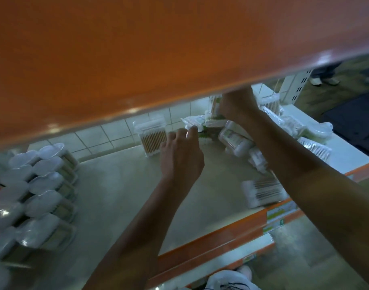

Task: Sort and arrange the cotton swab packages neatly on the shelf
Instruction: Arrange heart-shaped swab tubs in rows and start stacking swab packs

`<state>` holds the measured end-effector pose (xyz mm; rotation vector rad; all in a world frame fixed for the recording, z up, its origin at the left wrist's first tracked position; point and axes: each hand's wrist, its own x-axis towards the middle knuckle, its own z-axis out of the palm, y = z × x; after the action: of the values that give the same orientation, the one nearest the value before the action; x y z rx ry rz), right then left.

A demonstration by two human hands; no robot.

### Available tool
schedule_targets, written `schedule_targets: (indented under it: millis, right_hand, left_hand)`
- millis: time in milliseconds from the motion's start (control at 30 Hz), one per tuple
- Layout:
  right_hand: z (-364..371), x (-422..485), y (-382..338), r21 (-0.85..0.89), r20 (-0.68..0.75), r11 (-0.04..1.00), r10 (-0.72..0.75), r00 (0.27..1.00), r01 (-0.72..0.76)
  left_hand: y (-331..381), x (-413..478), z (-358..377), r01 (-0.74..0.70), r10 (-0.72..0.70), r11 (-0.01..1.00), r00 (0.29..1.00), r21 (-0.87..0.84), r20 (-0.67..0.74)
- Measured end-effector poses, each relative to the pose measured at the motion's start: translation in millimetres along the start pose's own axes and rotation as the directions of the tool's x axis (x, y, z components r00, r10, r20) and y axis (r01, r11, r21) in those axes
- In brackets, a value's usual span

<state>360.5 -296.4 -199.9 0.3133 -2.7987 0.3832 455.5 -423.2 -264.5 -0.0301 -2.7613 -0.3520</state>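
Both my arms reach into a pale shelf (120,185) under an orange shelf above. My left hand (180,155) has curled fingers whose tips touch a clear bag of swabs (193,122) at the back. My right hand (238,105) grips an upright package (215,106) near the back wall, partly hidden by the orange shelf. A clear box of brown-stick swabs (151,137) stands upright to the left of my left hand. A jumbled heap of packages (238,141) lies under my right forearm. One bag of swabs (263,192) lies near the front edge.
Two neat rows of white-lidded swab tubs (43,185) fill the shelf's left side. The orange upper shelf (137,49) blocks the top of the view. More packages (288,122) lie at the right end. An orange price rail (231,227) runs along the front edge. A person's shoes (324,79) show far right.
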Motion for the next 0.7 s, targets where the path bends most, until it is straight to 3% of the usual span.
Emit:
schedule_targets:
  millis: [133,700]
  right_hand:
    - [10.9,5.4,3.9,-0.066,0.021,0.997,-0.033,0.999,0.034]
    - [16.8,14.1,13.8,-0.027,-0.180,0.991,-0.130,0.975,0.128]
  left_hand:
    - [-1.4,15.4,-0.3,0.002,-0.002,1.000,1.000,0.021,0.013]
    - [-10.3,9.2,-4.7,0.005,-0.003,0.999,0.999,-0.039,0.053]
